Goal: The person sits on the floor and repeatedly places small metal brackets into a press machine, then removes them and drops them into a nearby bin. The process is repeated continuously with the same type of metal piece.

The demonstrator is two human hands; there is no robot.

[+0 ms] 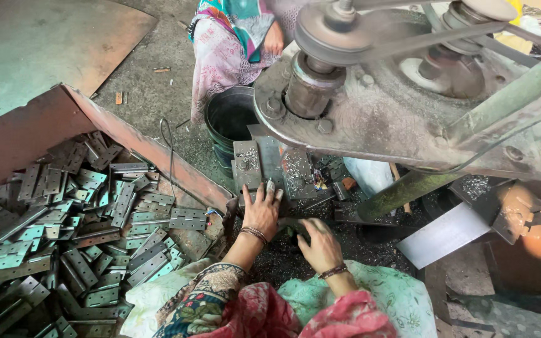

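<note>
Two hands at work below the grey belt-driven drilling machine [408, 94], both wearing thin wrist bangles. One grey steel fixture block [264, 166] under the machine head, littered with metal shavings. Beside the machine to its left, one rusty sheet-metal bin [26, 134], heaped with flat grey perforated hinge plates [95, 238] (too many to count, several dozen at least). One black plastic bucket [230, 122] just behind the fixture block, beside the machine's base. One other person [236, 44] in patterned cloth seated beyond the bucket, one hand showing.

Machine arm and pulleys overhanging the work area, hiding the right part of the bench; green slanted lever [402, 191] crossing right of the fixture block. Dark swarf spread over the bench below the machine.

Left hand [262, 213] stretched forward, palm down, fingers splayed and resting on the front edge of the fixture block, a small shiny piece at the fingertips; grip loose, nothing clearly clasped. Right hand [319, 244] nearer the body, just right of the left one, fingers curled over a dark flat piece [292, 224] on the bench; whether clamped on it, cannot tell.
</note>
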